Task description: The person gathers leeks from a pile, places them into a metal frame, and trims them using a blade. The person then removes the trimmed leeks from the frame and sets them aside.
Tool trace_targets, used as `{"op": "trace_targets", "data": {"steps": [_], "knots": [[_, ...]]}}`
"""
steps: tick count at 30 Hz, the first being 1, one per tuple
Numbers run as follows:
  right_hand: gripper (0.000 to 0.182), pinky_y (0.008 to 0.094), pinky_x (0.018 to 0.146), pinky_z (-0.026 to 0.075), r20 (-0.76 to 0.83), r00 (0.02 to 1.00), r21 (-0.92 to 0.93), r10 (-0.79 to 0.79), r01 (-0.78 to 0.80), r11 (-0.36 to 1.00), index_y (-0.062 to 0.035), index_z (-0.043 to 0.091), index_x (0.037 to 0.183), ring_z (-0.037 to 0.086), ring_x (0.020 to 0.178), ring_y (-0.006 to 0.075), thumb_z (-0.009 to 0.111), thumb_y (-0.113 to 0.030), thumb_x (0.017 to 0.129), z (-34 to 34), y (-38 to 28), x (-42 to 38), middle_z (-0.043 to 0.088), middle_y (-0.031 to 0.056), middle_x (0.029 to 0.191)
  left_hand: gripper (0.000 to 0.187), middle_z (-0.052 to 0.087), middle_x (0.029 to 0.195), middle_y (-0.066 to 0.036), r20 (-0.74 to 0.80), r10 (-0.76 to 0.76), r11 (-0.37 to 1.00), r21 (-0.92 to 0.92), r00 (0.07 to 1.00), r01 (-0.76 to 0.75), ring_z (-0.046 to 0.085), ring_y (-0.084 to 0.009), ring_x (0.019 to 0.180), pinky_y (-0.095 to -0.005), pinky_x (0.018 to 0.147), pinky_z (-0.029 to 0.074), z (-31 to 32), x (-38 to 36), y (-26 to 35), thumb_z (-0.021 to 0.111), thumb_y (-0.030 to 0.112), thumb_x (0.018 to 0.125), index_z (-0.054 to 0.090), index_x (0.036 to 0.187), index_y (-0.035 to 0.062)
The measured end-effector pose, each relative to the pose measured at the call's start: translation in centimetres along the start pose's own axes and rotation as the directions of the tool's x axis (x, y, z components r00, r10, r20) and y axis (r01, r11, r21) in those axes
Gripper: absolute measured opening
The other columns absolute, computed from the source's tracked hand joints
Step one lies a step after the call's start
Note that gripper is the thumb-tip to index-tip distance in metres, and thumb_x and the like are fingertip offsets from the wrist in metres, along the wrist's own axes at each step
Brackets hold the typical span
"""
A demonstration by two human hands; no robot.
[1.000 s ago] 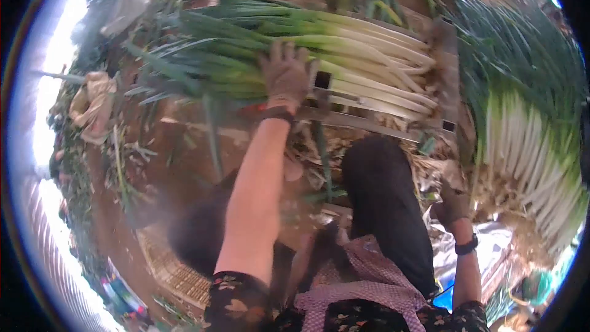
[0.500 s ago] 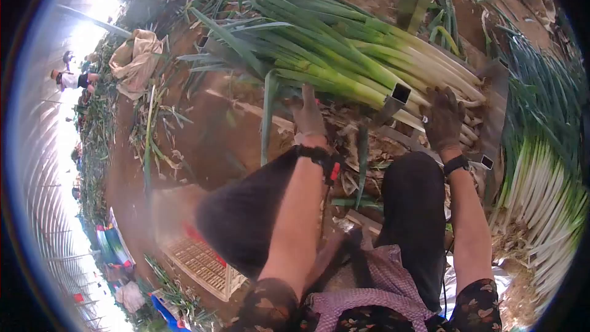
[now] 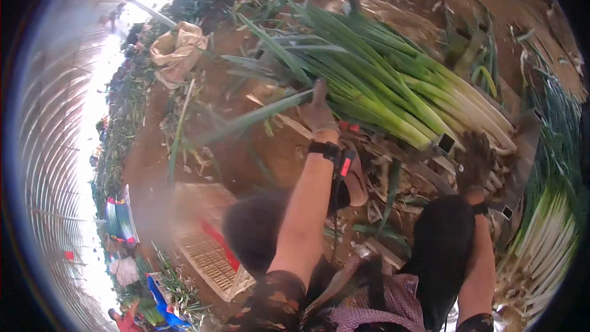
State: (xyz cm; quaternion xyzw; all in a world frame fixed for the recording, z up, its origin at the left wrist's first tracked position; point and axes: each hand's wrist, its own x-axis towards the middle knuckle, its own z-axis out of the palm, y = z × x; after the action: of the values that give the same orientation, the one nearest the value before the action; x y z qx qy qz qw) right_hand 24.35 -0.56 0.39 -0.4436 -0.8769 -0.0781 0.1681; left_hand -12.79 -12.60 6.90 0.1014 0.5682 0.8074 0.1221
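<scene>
A thick bundle of long green onions (image 3: 381,80) lies across a metal rack, white stems to the right and leaves to the left. My left hand (image 3: 318,114), gloved, is at the near side of the leaves, its visible fingers stretched upward. A bent leaf (image 3: 252,120) stretches leftward from beside this hand. On the white root ends rests my right hand (image 3: 473,163), also gloved, with fingers extended, close to the rack's end plate (image 3: 525,154). One square tube post (image 3: 445,142) of the rack stands between my hands, against the near stems.
More green onions (image 3: 544,240) are piled along the right. A plastic crate (image 3: 206,252) lies at lower left, and a tan sack (image 3: 178,52) at upper left. Loose leaves litter the soil. A person in red (image 3: 126,320) shows at the bottom left.
The view has shifted, so the bundle appears lower and further right. The leaf that hung down beside my left hand now swings out to the left. Both hands stay at the bundle.
</scene>
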Motion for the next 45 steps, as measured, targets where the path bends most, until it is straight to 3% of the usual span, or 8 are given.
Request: {"op": "trace_targets", "data": {"steps": [4,21,23,26,32,40,42,45], "knots": [[0.054,0.0476,0.119,0.009,0.155,0.985,-0.002,0.076,-0.076,0.997,-0.0179,0.048,0.143,0.029,0.144,0.0236,0.052,-0.040,0.093,-1.2,-0.7,0.5,0.045,0.0031,0.149,0.055,0.043,0.139,-0.028,0.074,0.286,0.602,0.762,0.955,-0.239,0.045,-0.0398,0.126,-0.0446,0.106,0.037,1.8,0.5,1.5,0.066,0.024,0.090,0.045,0.128,-0.0087],[0.051,0.0498,0.117,0.015,0.055,0.998,0.078,0.029,-0.033,0.996,-0.0139,0.051,0.138,0.034,0.140,0.0289,0.051,-0.038,0.093,-2.0,-1.0,0.7,0.047,0.0094,0.144,0.057,0.017,0.159,-0.020,0.116,0.052,-0.525,0.848,0.992,-0.071,0.008,-0.0408,0.148,-0.0565,0.118,0.013,7.5,11.9,5.0,0.049,0.022,0.093,0.036,0.147,0.0078],[0.048,0.0487,0.117,0.016,0.015,1.000,0.091,0.024,-0.025,0.996,-0.0160,0.052,0.138,0.035,0.140,0.0288,0.052,-0.035,0.094,-2.3,-1.0,0.7,0.048,0.0088,0.144,0.054,0.025,0.157,-0.016,0.223,0.410,0.000,0.970,0.884,-0.244,0.014,-0.0374,0.147,-0.0584,0.116,0.018,6.2,13.8,3.5,0.053,0.019,0.090,0.045,0.143,0.0083],[0.047,0.0488,0.117,0.016,0.047,0.998,0.082,0.050,-0.053,0.995,-0.0161,0.053,0.137,0.034,0.140,0.0291,0.051,-0.035,0.094,-2.0,-1.1,0.6,0.048,0.0096,0.144,0.047,0.033,0.153,-0.011,0.576,0.075,-0.564,0.698,0.814,-0.441,0.022,-0.0353,0.144,-0.0598,0.113,0.024,8.1,9.0,6.1,0.055,0.017,0.087,0.054,0.133,0.0111],[0.042,0.0488,0.116,0.017,0.019,0.998,0.124,0.058,-0.060,0.991,-0.0177,0.058,0.130,0.036,0.140,0.0290,0.051,-0.037,0.094,-2.1,-0.9,0.3,0.053,0.0100,0.140,0.042,0.046,0.143,-0.007,0.931,0.029,-0.269,0.358,0.364,-0.894,0.037,-0.0288,0.136,-0.0583,0.111,0.027,10.5,-1.8,-0.3,0.058,0.017,0.081,0.061,0.123,0.0185],[0.033,0.0415,0.111,0.029,-0.078,0.995,0.117,0.067,-0.057,0.992,-0.0111,0.063,0.121,0.048,0.129,0.0234,0.056,-0.028,0.094,-1.9,0.0,-1.2,0.058,0.0059,0.132,0.055,0.047,0.144,-0.001,0.894,-0.127,-0.435,0.338,0.429,-0.834,0.039,-0.0236,0.136,-0.0574,0.108,0.030,7.8,-5.7,-2.0,0.060,0.025,0.083,0.051,0.137,0.0199],[0.033,0.0364,0.107,0.036,0.524,0.847,-0.070,0.091,-0.063,0.996,-0.0096,0.059,0.125,0.052,0.120,0.0182,0.050,-0.025,0.097,-3.7,-0.5,0.4,0.061,0.0032,0.124,0.047,0.052,0.140,-0.008,0.957,-0.015,-0.434,0.255,0.291,-0.864,0.041,-0.0230,0.135,-0.0494,0.105,0.039,6.4,-3.5,-5.4,0.062,0.035,0.082,0.063,0.124,0.0145],[0.031,0.0381,0.090,0.048,-0.140,0.989,0.215,-0.041,0.071,0.974,-0.0130,0.062,0.121,0.062,0.099,0.0276,0.051,-0.022,0.094,-1.9,1.0,-2.1,0.065,0.0090,0.109,0.071,0.034,0.155,-0.003,0.979,0.057,-0.247,0.204,0.196,-0.947,0.027,-0.0258,0.145,-0.0565,0.113,0.025,5.3,-3.7,-4.8,0.056,0.041,0.088,0.033,0.151,0.0163]]}}
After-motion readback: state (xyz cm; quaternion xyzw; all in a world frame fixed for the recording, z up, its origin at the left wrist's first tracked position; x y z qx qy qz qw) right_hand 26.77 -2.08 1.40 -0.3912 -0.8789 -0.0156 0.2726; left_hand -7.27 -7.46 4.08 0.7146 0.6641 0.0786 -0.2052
